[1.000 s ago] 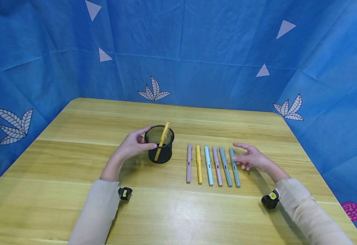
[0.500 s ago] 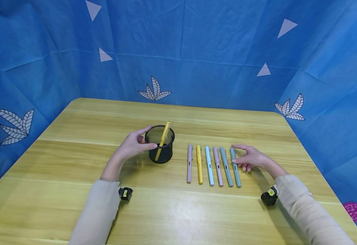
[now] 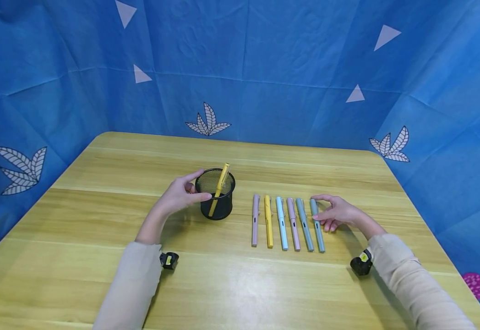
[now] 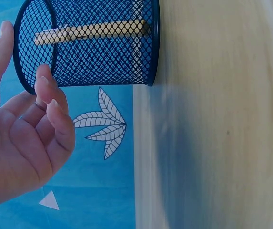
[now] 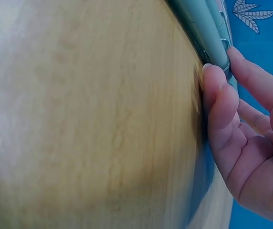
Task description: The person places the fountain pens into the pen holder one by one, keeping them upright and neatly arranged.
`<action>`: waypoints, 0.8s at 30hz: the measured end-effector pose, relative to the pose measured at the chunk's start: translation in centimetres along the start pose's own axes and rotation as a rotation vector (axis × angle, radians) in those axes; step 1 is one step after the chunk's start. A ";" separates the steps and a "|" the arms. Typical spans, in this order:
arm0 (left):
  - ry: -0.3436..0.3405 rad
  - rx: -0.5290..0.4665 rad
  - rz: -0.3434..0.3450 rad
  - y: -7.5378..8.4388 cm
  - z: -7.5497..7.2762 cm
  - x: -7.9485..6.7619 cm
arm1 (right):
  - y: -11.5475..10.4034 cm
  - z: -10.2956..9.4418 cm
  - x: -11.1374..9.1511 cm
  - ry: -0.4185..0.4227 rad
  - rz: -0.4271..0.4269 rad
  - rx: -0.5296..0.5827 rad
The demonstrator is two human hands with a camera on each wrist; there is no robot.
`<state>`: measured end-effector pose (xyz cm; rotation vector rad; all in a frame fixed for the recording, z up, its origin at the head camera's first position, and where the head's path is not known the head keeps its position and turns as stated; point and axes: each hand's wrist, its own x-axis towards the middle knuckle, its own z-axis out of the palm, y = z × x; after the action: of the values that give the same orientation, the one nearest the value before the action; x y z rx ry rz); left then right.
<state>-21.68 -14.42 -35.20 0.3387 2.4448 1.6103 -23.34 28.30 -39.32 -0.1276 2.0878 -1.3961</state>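
Observation:
With thumb and fingers at its rim, my left hand [image 3: 180, 195] holds a black mesh pen holder [image 3: 219, 211] upright on the table. One yellow pen [image 3: 224, 176] leans inside; its barrel shows through the mesh in the left wrist view. To the right lies a row of capped pens: lilac [image 3: 255, 224], yellow [image 3: 269, 229], light blue [image 3: 282, 227], pinkish purple [image 3: 293, 227] and two blue-grey. My right hand [image 3: 336, 213] pinches the upper part of the outermost blue-grey pen [image 3: 319, 236], seen close up between thumb and fingertips in the right wrist view. That pen lies on the table.
All this rests on a light wooden table [image 3: 240, 284] with rounded far corners. A blue cloth [image 3: 289, 55] with leaf and triangle prints hangs behind and at the sides. The neighbouring blue-grey pen [image 3: 305, 231] lies just left of the pinched one.
My right hand has shifted slightly left and its fingers have come down onto the outermost blue-grey pen. The left hand and pen holder have kept their place.

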 end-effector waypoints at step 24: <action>-0.002 0.008 0.008 -0.2 0.1 0.0 | -1.0 0.8 -0.2 0.204 0.012 -0.138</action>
<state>-21.72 -14.41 -35.37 0.3516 2.4515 1.6032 -23.01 27.27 -38.60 -0.0292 2.3495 -1.3039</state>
